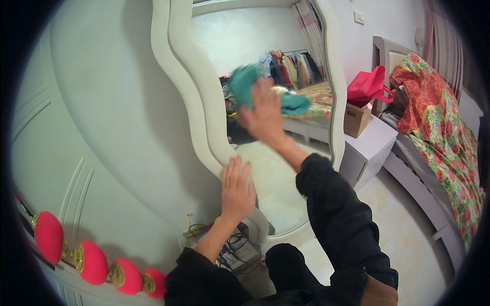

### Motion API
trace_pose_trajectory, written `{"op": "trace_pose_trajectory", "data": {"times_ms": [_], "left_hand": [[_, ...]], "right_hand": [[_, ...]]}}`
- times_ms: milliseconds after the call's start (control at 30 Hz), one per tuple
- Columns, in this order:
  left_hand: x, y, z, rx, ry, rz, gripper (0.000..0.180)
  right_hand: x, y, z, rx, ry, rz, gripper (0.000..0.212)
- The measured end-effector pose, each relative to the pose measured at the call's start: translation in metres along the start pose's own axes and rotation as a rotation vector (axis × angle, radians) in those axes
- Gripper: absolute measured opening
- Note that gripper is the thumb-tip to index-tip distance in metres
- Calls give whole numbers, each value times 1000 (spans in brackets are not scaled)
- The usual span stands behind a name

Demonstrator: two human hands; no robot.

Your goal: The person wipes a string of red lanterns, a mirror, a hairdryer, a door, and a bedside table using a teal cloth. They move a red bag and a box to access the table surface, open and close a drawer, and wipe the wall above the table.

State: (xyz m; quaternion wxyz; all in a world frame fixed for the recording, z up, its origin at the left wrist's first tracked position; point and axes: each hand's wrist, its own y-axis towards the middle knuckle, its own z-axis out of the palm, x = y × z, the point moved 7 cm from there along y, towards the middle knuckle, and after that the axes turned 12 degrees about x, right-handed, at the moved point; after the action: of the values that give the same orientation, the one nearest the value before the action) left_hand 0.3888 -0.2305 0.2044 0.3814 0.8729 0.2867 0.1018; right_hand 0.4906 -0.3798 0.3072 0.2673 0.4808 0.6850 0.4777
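A tall mirror [278, 196] with a wavy cream frame [196, 109] stands in front of me against the wall. My right hand [265, 112] is spread over a green cloth [244, 83] and presses it to the upper part of the glass. Both are blurred by motion, and part of the cloth lies hidden under the palm. Lower down, my left hand [237, 189] rests on the frame's left edge, fingers stretched out and holding nothing. Clothes on a rack and a bed show as reflections in the glass.
Right of the mirror, a white nightstand [375, 142] bears a cardboard box [356, 120] and a red bag [368, 87]. Beyond it is a bed with a floral cover [449, 148]. Cables [237, 250] lie by the mirror's base. Red lantern-like ornaments [92, 262] hang at lower left.
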Motion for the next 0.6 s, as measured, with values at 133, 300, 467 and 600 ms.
{"op": "trace_pose_trajectory", "data": {"times_ms": [133, 300, 467, 600], "left_hand": [[9, 36, -24, -114, 50, -28, 59], [49, 21, -43, -104, 101, -118, 57], [53, 13, -41, -71, 85, -124, 56], [47, 18, -41, -84, 75, -106, 56]], "right_hand": [[16, -35, -12, 210, -65, -326, 73], [-86, -17, -57, -86, -399, -13, 60], [-219, 0, -104, 19, -127, 828, 48], [-184, 52, -88, -129, -178, 647, 64]]}}
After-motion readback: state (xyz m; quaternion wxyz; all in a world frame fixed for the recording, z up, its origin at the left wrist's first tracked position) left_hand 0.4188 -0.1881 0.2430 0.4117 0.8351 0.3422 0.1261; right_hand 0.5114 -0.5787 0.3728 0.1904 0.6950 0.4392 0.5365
